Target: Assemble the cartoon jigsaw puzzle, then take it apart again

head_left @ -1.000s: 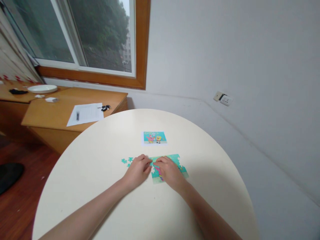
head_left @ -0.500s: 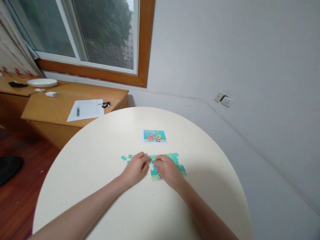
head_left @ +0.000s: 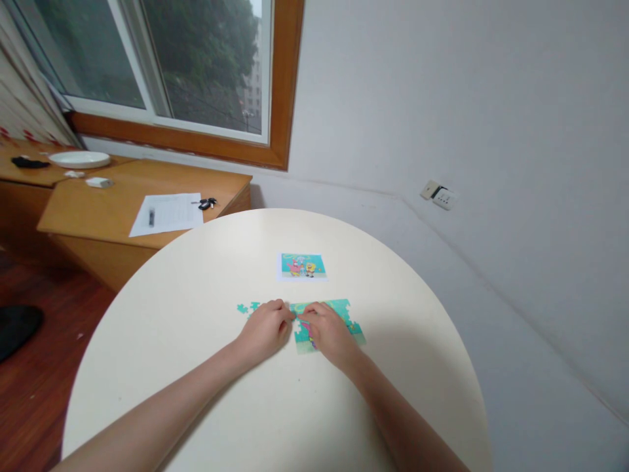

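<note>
Head view: against the frame from a second ago, the whole scene sits slightly higher in the picture, while both hands keep nearly the same place over the work. Item, jigsaw puzzle [head_left: 304, 341], partly assembled, lower centre of the frame: flat, thin, teal with a pale green lower band and a pink figure, its left and right edges notched with knobs and sockets. Item, loose pieces [head_left: 242, 308], small, teal, interlocking in outline, just left of the left hand [head_left: 265, 329]. That hand's fingers are bunched narrow at the puzzle's left edge; whether a piece is pinched there, cannot tell. Item, right hand [head_left: 333, 333], laid over the puzzle's middle, fingers drawn together and curled, tips close to the left hand's; what they hold, if anything, cannot tell. Item, picture card [head_left: 303, 265], rectangular, white-bordered, cartoon figures in pink and yellow, centre of the frame above the puzzle. Item, surface [head_left: 236, 413], round, cream, smooth, faintly glossy. Upper left: wooden cabinet [head_left: 128, 178], orange-brown grain, bearing a white paper sheet [head_left: 177, 216], dark keys [head_left: 207, 204], a small white box [head_left: 99, 182] and a shallow oval white dish [head_left: 79, 159].
</note>
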A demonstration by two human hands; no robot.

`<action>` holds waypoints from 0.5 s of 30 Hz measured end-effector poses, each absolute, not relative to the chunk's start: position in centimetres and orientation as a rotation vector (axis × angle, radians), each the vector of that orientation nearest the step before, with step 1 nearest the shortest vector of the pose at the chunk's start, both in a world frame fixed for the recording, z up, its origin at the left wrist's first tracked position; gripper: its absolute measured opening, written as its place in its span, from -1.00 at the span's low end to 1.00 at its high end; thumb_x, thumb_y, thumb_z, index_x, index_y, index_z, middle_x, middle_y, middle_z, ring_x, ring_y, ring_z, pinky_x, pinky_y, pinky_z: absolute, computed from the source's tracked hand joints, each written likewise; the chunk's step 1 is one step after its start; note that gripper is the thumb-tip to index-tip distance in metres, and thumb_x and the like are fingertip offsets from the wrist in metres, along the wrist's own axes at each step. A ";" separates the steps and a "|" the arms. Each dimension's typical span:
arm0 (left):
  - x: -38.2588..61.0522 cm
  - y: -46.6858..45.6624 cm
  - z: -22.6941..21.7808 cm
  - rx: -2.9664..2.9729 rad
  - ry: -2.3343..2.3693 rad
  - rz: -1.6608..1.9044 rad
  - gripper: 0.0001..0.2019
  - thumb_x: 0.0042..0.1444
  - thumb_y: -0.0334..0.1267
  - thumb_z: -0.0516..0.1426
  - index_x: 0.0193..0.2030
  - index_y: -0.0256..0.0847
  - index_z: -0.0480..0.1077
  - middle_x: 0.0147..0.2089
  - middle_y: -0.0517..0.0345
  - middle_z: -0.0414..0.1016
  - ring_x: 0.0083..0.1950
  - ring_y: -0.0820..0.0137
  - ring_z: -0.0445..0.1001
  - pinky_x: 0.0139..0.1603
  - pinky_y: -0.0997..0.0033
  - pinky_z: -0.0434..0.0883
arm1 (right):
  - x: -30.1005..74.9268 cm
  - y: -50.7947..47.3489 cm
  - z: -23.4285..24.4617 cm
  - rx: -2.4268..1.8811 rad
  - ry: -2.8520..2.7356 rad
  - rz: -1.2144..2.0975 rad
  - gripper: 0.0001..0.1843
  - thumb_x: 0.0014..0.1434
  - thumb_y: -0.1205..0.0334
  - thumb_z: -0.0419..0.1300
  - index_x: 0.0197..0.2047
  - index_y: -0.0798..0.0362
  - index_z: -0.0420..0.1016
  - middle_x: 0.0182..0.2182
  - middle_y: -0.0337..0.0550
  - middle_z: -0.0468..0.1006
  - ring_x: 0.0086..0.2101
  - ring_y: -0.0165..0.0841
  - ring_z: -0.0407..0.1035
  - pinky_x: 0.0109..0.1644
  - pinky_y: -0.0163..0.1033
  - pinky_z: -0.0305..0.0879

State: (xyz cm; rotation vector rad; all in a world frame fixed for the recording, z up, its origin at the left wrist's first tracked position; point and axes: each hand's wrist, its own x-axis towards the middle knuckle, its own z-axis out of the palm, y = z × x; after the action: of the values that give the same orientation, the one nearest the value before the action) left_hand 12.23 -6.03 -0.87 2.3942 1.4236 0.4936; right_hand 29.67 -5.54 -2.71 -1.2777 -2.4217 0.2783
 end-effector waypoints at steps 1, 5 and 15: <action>12.2 -6.0 -0.8 2.390 1.423 0.494 -0.67 0.02 -0.52 -0.05 -0.27 -0.24 0.52 -0.32 0.02 0.45 -0.26 0.32 0.42 -0.24 0.39 0.31 | 29.7 -5.5 -2.7 -1.275 -2.419 0.277 -0.63 0.11 0.54 0.04 -0.16 0.01 0.56 -0.27 -0.11 0.49 -0.23 -0.34 0.32 -0.13 -0.25 0.26; 12.1 -6.0 -1.0 2.357 1.408 0.525 -0.67 0.02 -0.52 -0.04 -0.28 -0.24 0.52 -0.33 0.02 0.45 -0.28 0.33 0.43 -0.24 0.40 0.32 | 29.8 -5.5 -2.9 -1.256 -2.410 0.273 -0.62 0.10 0.55 0.02 -0.18 0.02 0.56 -0.27 -0.10 0.49 -0.23 -0.33 0.32 -0.12 -0.24 0.27; 8.0 -3.3 -0.3 2.157 1.700 0.812 -0.70 0.08 -0.40 -0.07 -0.20 -0.28 0.48 -0.24 0.02 0.49 -0.28 0.35 0.44 -0.20 0.40 0.33 | 29.9 -5.6 -2.5 -1.248 -2.411 0.289 -0.63 0.04 0.58 0.02 -0.23 0.06 0.56 -0.26 -0.11 0.50 -0.23 -0.31 0.34 -0.13 -0.23 0.29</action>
State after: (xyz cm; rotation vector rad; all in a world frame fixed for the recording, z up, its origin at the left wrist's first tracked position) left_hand 8.00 -3.26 -0.32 2.1568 1.6996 0.8124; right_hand 29.92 -5.60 -2.55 -1.2480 -2.4107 0.2887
